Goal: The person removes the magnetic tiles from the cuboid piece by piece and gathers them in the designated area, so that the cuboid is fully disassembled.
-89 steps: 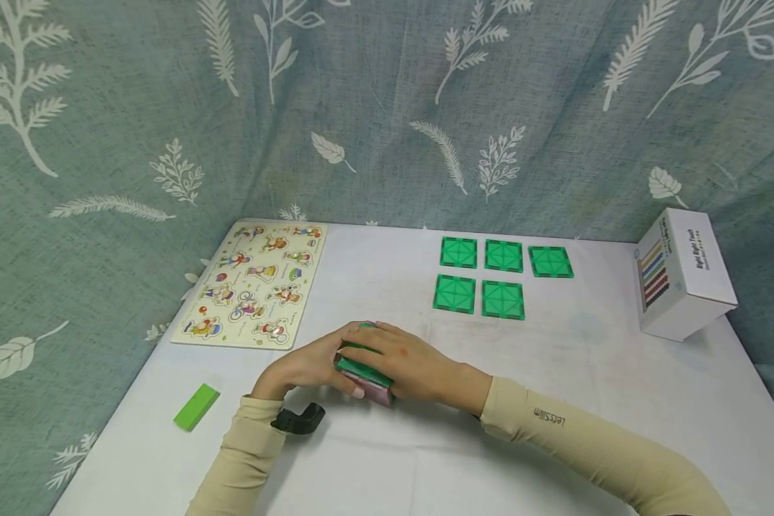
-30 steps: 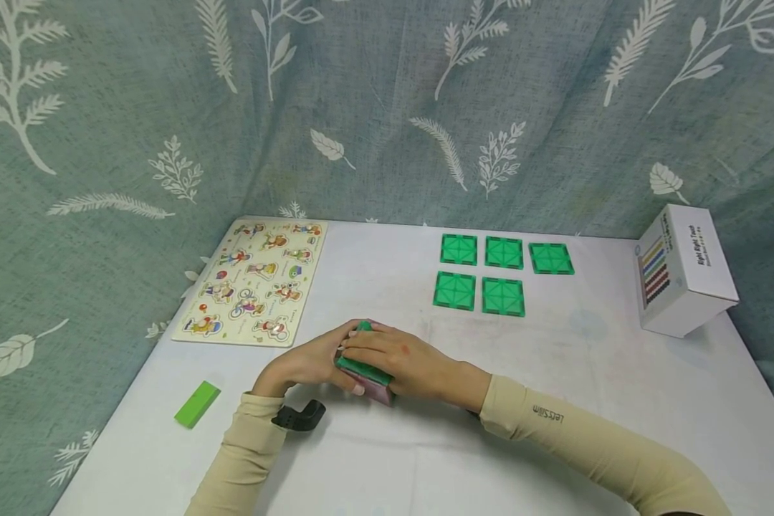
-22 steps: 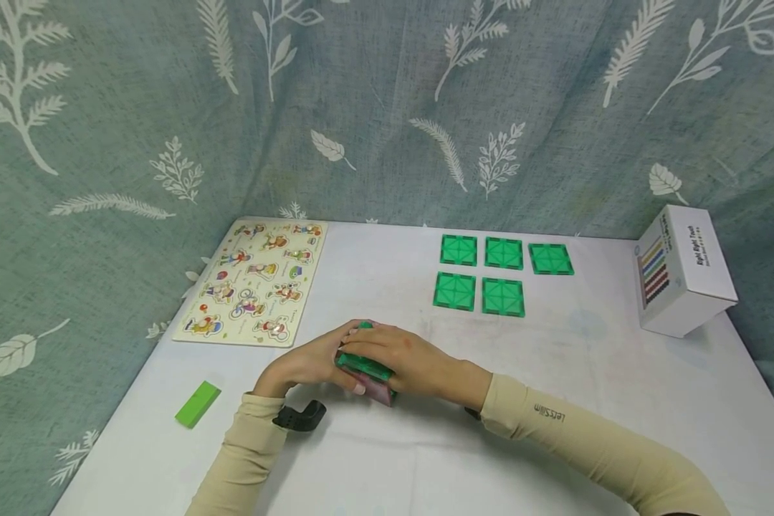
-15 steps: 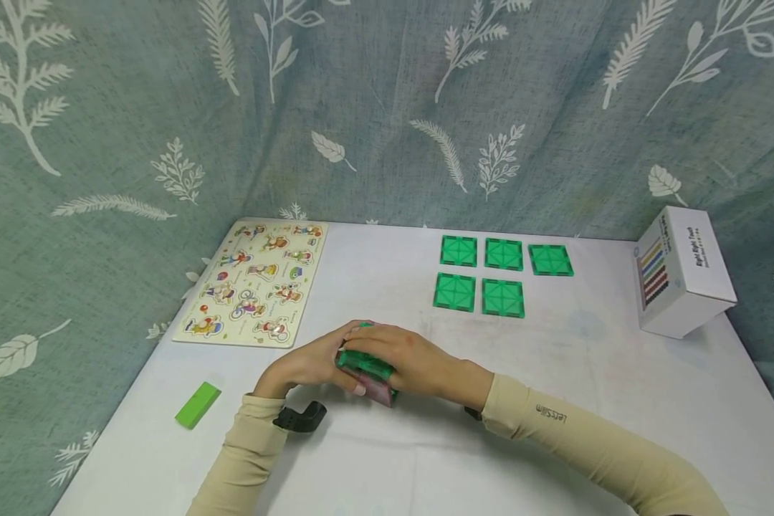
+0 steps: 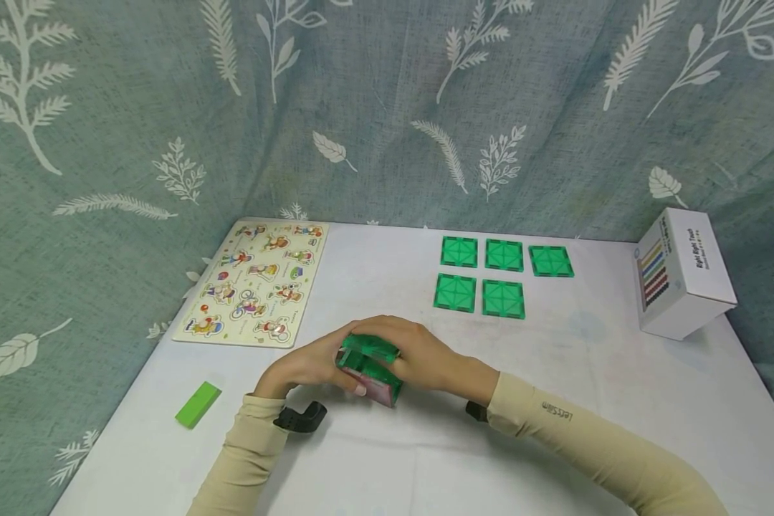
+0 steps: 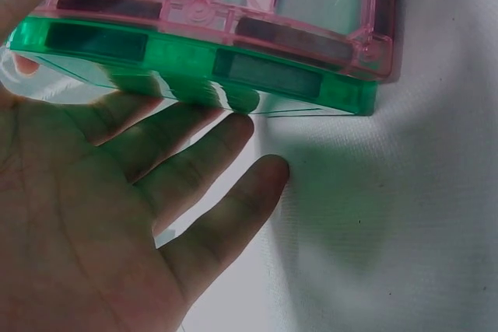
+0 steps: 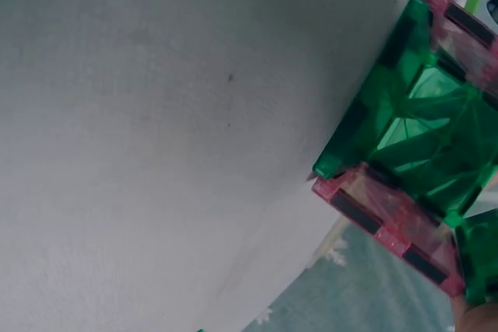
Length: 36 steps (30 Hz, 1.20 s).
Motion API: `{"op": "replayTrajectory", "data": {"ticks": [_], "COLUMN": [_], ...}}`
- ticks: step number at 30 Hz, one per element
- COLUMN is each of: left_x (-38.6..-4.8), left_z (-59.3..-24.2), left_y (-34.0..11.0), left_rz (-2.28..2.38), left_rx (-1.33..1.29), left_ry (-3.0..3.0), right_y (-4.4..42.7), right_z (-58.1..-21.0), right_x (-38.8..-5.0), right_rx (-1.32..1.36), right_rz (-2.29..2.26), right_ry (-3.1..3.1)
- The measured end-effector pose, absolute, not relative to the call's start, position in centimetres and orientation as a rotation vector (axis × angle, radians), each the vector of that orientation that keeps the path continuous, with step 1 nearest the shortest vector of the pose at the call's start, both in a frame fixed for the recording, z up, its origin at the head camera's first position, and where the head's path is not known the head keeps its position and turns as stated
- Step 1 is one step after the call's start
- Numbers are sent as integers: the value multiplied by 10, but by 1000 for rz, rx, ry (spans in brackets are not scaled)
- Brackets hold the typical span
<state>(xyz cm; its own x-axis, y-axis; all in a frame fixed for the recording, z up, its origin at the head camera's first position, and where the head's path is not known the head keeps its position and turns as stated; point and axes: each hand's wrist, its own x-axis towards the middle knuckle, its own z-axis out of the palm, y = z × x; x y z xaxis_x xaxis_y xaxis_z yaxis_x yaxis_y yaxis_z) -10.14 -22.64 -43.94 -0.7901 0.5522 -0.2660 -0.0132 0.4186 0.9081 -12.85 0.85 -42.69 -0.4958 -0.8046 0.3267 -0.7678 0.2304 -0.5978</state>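
Note:
A small box of see-through green and pink magnetic tiles (image 5: 375, 389) stands on the white table between the hands. My left hand (image 5: 312, 364) holds its left side, thumb against the near pink wall. In the left wrist view, that hand's fingers lie along a green wall (image 6: 187, 60), beside a pink tile (image 6: 311, 44). My right hand (image 5: 428, 352) pinches a green magnetic tile (image 5: 374, 347), tilted up above the box's top. The right wrist view shows pink walls (image 7: 389, 227) joined to a green wall (image 7: 366, 106). The right fingertips are mostly hidden.
Several green magnetic tiles (image 5: 454, 292) lie flat in two rows behind the hands. A wooden picture puzzle board (image 5: 251, 283) lies at the back left, a green block (image 5: 197, 405) nearer. A white box (image 5: 686, 276) stands at the right. A leaf-patterned curtain (image 5: 387, 107) hangs behind.
The right hand has shifted from lying over the box's top to raising a green tile, tilting its near edge upward. The left hand keeps its place on the box.

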Motion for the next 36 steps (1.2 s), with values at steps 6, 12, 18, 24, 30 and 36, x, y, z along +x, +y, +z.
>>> {"op": "replayTrajectory", "data": {"ticks": [6, 12, 18, 24, 30, 36], "left_x": [-101, -101, -100, -100, -102, -101], "left_z": [-439, -440, -439, -440, -440, -439], "left_y": [-225, -225, -224, -224, -224, -224], "left_rz": [1331, 1294, 1301, 1297, 1303, 1310], "left_rx": [410, 336, 322, 324, 323, 315], "left_ry": [2195, 2235, 2222, 2225, 2216, 2204], "right_y": [12, 17, 23, 26, 27, 27], "right_z": [-426, -426, -426, -426, -425, -425], "right_x": [-134, -141, -147, -150, -151, -152], "right_rx": [-1500, -1335, -1211, -1131, -1035, -953], "right_rz": [-1271, -1342, -1369, -1371, -1352, -1434], "right_ry": [2417, 2405, 2425, 2399, 2390, 2312]}}
